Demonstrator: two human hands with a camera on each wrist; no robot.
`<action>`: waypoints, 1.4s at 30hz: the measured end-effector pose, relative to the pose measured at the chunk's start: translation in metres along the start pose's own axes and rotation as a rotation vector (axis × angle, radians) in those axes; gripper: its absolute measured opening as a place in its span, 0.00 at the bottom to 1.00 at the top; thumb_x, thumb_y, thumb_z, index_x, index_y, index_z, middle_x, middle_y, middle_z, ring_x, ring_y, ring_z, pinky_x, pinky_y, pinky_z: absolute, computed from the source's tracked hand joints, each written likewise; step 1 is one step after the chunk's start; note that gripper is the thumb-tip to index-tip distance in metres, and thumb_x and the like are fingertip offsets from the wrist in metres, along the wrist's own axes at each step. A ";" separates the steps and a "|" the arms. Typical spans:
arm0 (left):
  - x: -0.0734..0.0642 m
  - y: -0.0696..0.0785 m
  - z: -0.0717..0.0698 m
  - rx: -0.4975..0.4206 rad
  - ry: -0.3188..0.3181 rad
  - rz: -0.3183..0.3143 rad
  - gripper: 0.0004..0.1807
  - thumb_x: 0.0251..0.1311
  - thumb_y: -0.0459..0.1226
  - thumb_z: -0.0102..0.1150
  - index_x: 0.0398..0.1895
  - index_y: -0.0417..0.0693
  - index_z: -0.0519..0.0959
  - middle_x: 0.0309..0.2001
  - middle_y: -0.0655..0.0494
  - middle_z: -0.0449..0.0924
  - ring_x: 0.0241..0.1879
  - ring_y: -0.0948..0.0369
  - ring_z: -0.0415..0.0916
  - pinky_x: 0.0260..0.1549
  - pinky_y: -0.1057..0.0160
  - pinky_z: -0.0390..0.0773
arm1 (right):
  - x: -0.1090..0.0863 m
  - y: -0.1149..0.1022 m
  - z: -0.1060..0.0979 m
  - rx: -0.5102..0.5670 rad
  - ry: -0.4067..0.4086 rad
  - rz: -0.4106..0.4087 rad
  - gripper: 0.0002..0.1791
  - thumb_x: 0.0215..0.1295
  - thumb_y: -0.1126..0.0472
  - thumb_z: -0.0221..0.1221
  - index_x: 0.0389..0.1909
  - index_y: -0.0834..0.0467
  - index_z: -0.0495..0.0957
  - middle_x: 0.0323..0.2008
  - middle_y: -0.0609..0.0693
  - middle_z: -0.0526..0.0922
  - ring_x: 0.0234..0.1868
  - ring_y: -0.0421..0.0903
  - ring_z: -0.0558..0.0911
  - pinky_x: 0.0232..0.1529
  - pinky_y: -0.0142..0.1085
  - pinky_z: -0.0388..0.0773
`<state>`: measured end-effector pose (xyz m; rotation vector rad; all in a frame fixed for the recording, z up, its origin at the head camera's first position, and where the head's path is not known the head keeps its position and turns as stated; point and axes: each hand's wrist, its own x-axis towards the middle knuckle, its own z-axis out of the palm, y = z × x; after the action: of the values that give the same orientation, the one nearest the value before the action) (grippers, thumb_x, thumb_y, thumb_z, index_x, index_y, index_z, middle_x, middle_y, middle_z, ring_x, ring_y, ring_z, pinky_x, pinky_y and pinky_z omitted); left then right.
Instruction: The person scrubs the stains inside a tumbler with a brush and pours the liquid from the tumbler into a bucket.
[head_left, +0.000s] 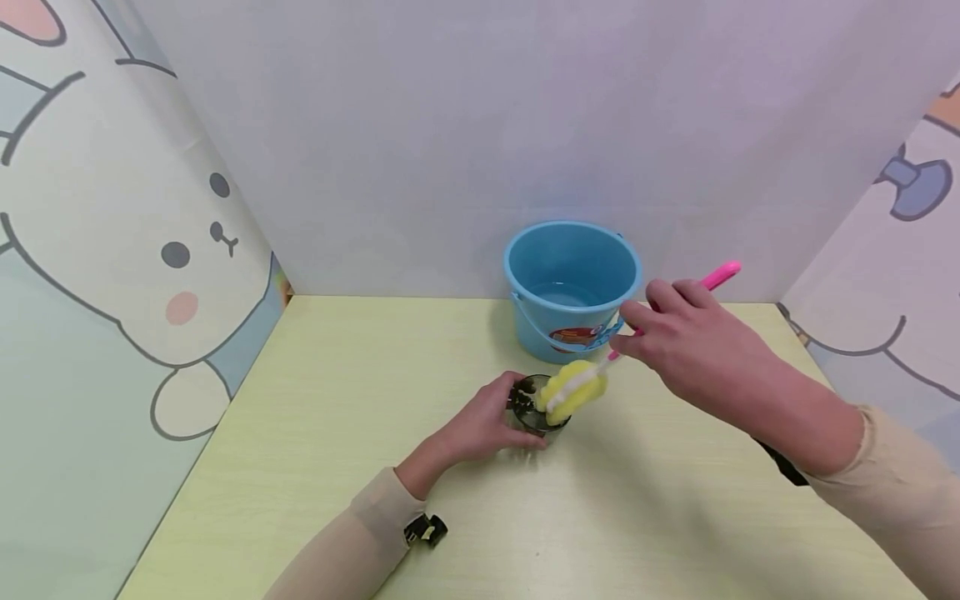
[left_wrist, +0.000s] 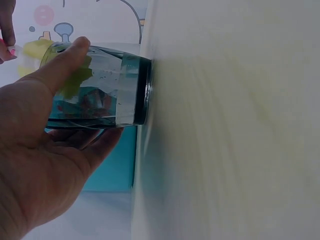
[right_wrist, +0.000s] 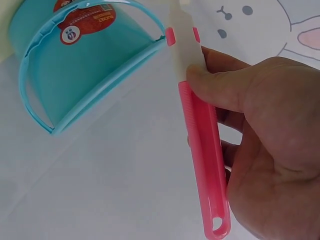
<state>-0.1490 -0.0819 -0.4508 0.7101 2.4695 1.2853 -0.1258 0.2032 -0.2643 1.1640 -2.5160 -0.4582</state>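
Note:
In the head view my left hand (head_left: 480, 425) grips a clear dark-tinted glass (head_left: 527, 423) around its side, thumb on one side and fingers on the other. The glass (left_wrist: 105, 85) stands upright at the table surface, with dark smudges visible on its inside. My right hand (head_left: 697, 354) holds a sponge bottle brush by its pink handle (head_left: 722, 275); the right wrist view shows the thumb pressed on the white and pink handle (right_wrist: 202, 135). The brush's yellow and white sponge head (head_left: 581, 390) slants down into the mouth of the glass.
Just behind the glass stands a light blue bucket (head_left: 577, 329) with a red label and its handle hanging in front. The pale wooden table (head_left: 375, 358) meets a whitish back wall (head_left: 390, 167). Cartoon-printed panels (head_left: 112, 208) stand at both sides.

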 end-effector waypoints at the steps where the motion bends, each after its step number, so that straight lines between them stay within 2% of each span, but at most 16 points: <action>1: 0.000 0.000 0.000 0.000 0.000 -0.003 0.50 0.50 0.47 0.87 0.71 0.46 0.66 0.64 0.55 0.76 0.63 0.59 0.73 0.66 0.57 0.75 | 0.000 0.000 0.000 0.007 -0.005 -0.001 0.32 0.45 0.67 0.84 0.54 0.48 0.89 0.43 0.53 0.77 0.44 0.57 0.72 0.50 0.53 0.72; 6: 0.001 0.000 0.000 -0.001 -0.003 -0.005 0.49 0.50 0.47 0.87 0.72 0.46 0.66 0.64 0.54 0.76 0.64 0.59 0.73 0.66 0.58 0.75 | -0.001 0.000 -0.001 0.049 -0.029 -0.002 0.30 0.47 0.68 0.83 0.53 0.46 0.90 0.40 0.51 0.76 0.43 0.55 0.71 0.48 0.51 0.71; 10: 0.002 0.000 0.001 0.003 -0.001 -0.001 0.50 0.50 0.47 0.87 0.72 0.47 0.66 0.64 0.55 0.76 0.64 0.60 0.73 0.66 0.58 0.75 | -0.001 0.000 0.001 0.090 -0.036 -0.004 0.30 0.48 0.68 0.82 0.53 0.44 0.90 0.43 0.50 0.78 0.45 0.55 0.72 0.47 0.50 0.70; 14: 0.002 0.000 0.001 0.004 0.005 -0.007 0.50 0.49 0.47 0.87 0.72 0.47 0.66 0.64 0.56 0.76 0.64 0.59 0.73 0.67 0.57 0.75 | 0.000 -0.002 0.004 0.117 -0.025 -0.010 0.29 0.49 0.67 0.82 0.53 0.44 0.90 0.44 0.50 0.78 0.45 0.54 0.72 0.46 0.50 0.69; 19: 0.002 0.000 0.001 0.002 0.009 -0.013 0.51 0.49 0.48 0.87 0.72 0.48 0.66 0.64 0.56 0.76 0.64 0.59 0.73 0.68 0.56 0.74 | 0.001 -0.004 0.010 0.135 0.002 -0.017 0.29 0.48 0.66 0.82 0.52 0.44 0.90 0.40 0.50 0.75 0.44 0.53 0.71 0.43 0.48 0.67; 26: 0.002 0.001 0.001 -0.004 0.004 -0.012 0.50 0.50 0.47 0.87 0.72 0.47 0.66 0.65 0.56 0.76 0.64 0.59 0.74 0.67 0.57 0.74 | 0.003 -0.008 0.021 0.164 0.032 -0.001 0.30 0.47 0.66 0.83 0.53 0.44 0.90 0.47 0.52 0.79 0.50 0.58 0.74 0.46 0.51 0.71; 34: 0.001 0.000 0.001 -0.018 -0.001 0.020 0.50 0.50 0.45 0.87 0.72 0.45 0.66 0.64 0.55 0.77 0.61 0.61 0.76 0.65 0.60 0.76 | 0.007 -0.015 0.028 0.154 0.059 0.031 0.29 0.49 0.68 0.82 0.54 0.45 0.90 0.50 0.53 0.80 0.50 0.60 0.74 0.46 0.52 0.72; 42: 0.000 -0.001 0.001 -0.022 0.002 0.014 0.49 0.50 0.45 0.87 0.71 0.45 0.67 0.62 0.56 0.77 0.60 0.61 0.75 0.64 0.59 0.76 | 0.008 -0.018 0.035 0.134 0.066 0.062 0.29 0.50 0.69 0.81 0.54 0.47 0.88 0.49 0.55 0.79 0.49 0.61 0.74 0.47 0.54 0.73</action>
<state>-0.1487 -0.0819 -0.4516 0.7227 2.4525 1.3162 -0.1332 0.1908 -0.3015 1.1246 -2.5503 -0.2341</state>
